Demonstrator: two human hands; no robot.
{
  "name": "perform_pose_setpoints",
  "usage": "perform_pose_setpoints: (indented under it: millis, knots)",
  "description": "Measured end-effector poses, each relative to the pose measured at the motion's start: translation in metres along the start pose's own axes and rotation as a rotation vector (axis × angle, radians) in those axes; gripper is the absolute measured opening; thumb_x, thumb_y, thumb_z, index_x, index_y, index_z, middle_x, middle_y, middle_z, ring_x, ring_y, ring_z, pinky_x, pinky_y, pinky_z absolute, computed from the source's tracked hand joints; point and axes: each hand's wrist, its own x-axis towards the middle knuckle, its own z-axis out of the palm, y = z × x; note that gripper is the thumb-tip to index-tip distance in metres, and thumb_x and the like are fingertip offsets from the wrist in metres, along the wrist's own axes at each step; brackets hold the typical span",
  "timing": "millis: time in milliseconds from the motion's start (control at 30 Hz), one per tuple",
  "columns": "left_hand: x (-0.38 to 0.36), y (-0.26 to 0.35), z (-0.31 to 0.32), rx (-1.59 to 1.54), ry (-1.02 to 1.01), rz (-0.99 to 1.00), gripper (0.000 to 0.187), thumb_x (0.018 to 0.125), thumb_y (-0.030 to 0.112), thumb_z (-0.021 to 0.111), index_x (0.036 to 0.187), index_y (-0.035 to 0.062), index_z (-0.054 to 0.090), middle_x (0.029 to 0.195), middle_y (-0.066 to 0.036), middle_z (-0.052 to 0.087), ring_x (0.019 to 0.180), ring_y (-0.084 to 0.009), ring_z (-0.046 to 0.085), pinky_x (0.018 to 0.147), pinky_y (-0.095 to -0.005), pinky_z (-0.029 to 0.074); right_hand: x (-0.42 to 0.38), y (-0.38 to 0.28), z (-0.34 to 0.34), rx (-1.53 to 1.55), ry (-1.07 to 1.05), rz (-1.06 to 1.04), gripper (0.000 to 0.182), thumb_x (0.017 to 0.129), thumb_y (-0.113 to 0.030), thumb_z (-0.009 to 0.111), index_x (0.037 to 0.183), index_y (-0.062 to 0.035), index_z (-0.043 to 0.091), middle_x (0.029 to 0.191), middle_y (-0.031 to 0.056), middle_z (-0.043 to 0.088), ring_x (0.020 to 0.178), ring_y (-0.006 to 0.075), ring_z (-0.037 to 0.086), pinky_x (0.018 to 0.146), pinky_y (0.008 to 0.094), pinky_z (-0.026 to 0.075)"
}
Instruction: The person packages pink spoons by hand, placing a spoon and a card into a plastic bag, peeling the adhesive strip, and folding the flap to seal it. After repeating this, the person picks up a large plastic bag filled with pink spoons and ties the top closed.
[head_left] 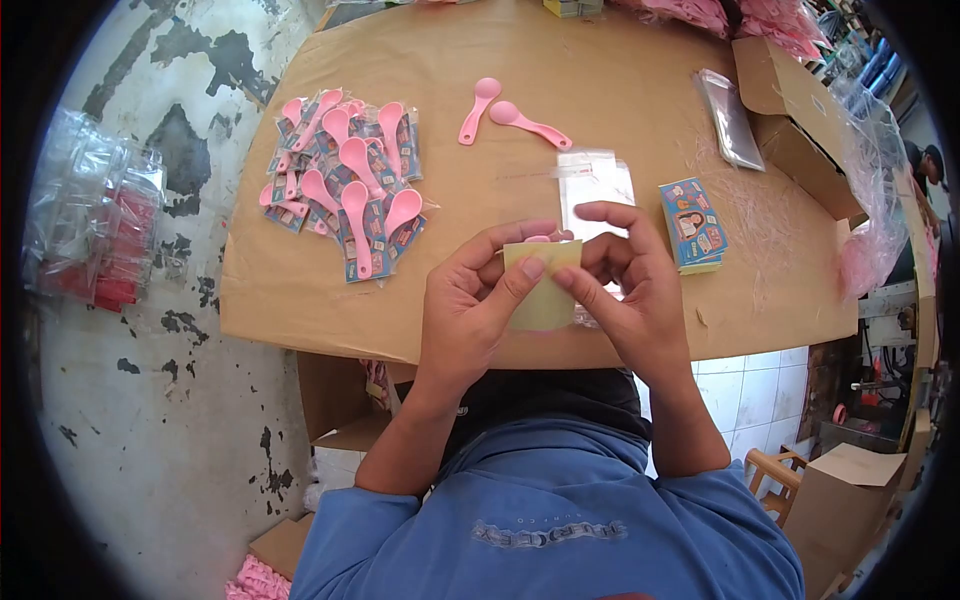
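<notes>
My left hand [470, 305] is closed on a pale yellow card [543, 300], with its thumb on the front near the top edge. My right hand [635, 290] pinches the card's right upper side, its thumb on the front and its index finger raised and bent. Just above the card's top edge shows a bit of pink plastic [537, 239]; the rest is hidden behind the card and fingers. Beyond my right hand lie clear plastic bags [597, 180]. A stack of printed blue cards [693, 222] sits to the right.
Bagged pink spoons with cards [355, 165] form a pile at the left. Two loose pink spoons [487, 95] lie at the table's far middle. An open cardboard box [790, 110] and a packet of clear bags [733, 120] stand at the right. Pink shreds litter the table [470, 200].
</notes>
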Motion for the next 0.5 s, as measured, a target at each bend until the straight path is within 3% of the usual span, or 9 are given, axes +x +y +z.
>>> perform_pose_setpoints:
  millis: [33,67,167,200,333,500]
  knots:
    - [-0.001,0.002,0.003,0.027,0.021,-0.002,0.049,0.104,0.01,0.068,0.149,-0.0036,0.052,0.112,-0.014,0.077,0.1,-0.0116,0.072,0.087,-0.025,0.058,-0.001,0.004,0.0,-0.019,0.061,-0.032,0.051,0.094,-0.007,0.08,0.138,-0.0033,0.054,0.091,0.0019,0.069,0.077,0.0056,0.061,0.068,0.022,0.046]
    - [-0.002,0.003,0.006,0.055,0.042,-0.005,0.051,0.104,0.009,0.067,0.15,-0.0031,0.051,0.108,-0.013,0.077,0.098,-0.0107,0.072,0.086,-0.0241,0.057,0.001,0.009,-0.002,-0.132,0.174,-0.188,0.047,0.091,-0.005,0.08,0.133,-0.0039,0.058,0.098,0.0056,0.07,0.08,0.0109,0.063,0.067,0.0264,0.049]
    - [-0.006,0.007,0.023,0.067,0.091,0.033,0.057,0.103,0.007,0.068,0.156,0.0008,0.048,0.091,-0.004,0.074,0.082,-0.0037,0.065,0.072,-0.0189,0.051,0.01,-0.001,-0.013,-0.529,0.296,-0.543,0.04,0.087,-0.004,0.081,0.124,-0.0044,0.066,0.106,0.0104,0.069,0.09,0.0216,0.065,0.074,0.0325,0.051]
    - [-0.006,0.006,0.028,0.085,0.1,0.046,0.059,0.103,0.006,0.068,0.158,0.0019,0.047,0.087,-0.002,0.071,0.077,-0.0021,0.062,0.069,-0.0176,0.047,0.013,-0.004,-0.013,-0.572,0.318,-0.598,0.034,0.084,-0.003,0.082,0.116,-0.0051,0.071,0.111,0.0127,0.067,0.099,0.0301,0.063,0.082,0.0387,0.051]
    - [-0.01,-0.006,0.017,0.32,-0.005,0.133,0.067,0.102,0.004,0.068,0.163,0.0052,0.041,0.074,0.006,0.058,0.064,0.0009,0.047,0.06,-0.016,0.033,0.023,-0.01,-0.005,-0.731,0.289,-0.739,0.029,0.082,-0.006,0.081,0.11,-0.0078,0.077,0.117,0.0081,0.068,0.103,0.0299,0.06,0.086,0.0413,0.05]
    - [-0.014,0.001,0.016,0.454,-0.024,0.124,0.068,0.101,0.002,0.067,0.163,0.0031,0.04,0.072,0.008,0.054,0.066,0.0021,0.046,0.06,-0.0159,0.031,0.026,-0.006,0.003,-0.77,0.35,-0.773,0.026,0.08,-0.007,0.08,0.106,-0.008,0.078,0.117,0.0061,0.07,0.104,0.0288,0.061,0.086,0.041,0.049]
